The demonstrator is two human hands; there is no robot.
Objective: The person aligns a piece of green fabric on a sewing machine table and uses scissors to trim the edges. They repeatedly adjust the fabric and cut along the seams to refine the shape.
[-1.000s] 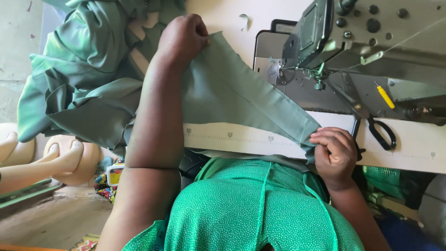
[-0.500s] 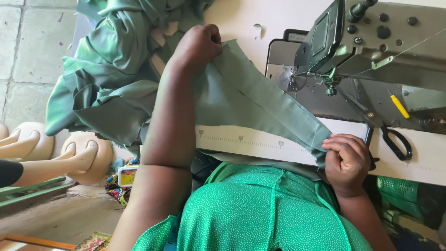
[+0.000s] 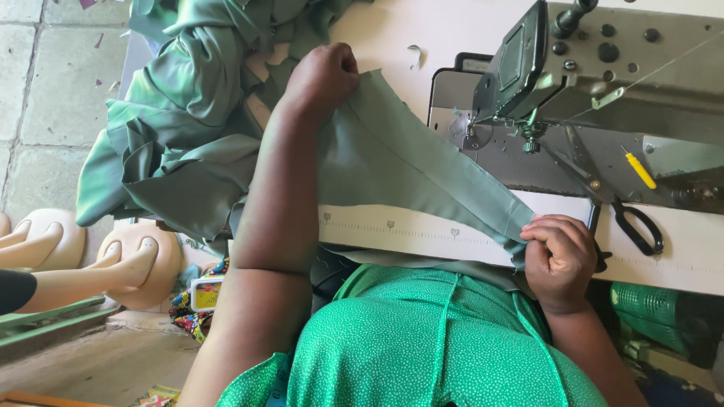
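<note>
Two hands hold a strip of green cloth (image 3: 407, 162) stretched flat over a white table (image 3: 422, 38). At the far end the left hand (image 3: 323, 75) is closed, pinching the cloth's upper edge between thumb and fingers. At the near table edge the right hand (image 3: 559, 256) is curled shut on the cloth's other end, just beside a ruler strip (image 3: 400, 230) printed along the edge. From the left hand the cloth runs on into a heap (image 3: 181, 128) that hangs off the table's left side. A grey sewing machine (image 3: 603, 90) stands to the right of the stretched cloth, its needle near the cloth's edge but apart from it. Black scissors (image 3: 637, 226) lie on the table just right of the right hand. Pale mannequin parts (image 3: 113, 264) lie on the floor at lower left.
</note>
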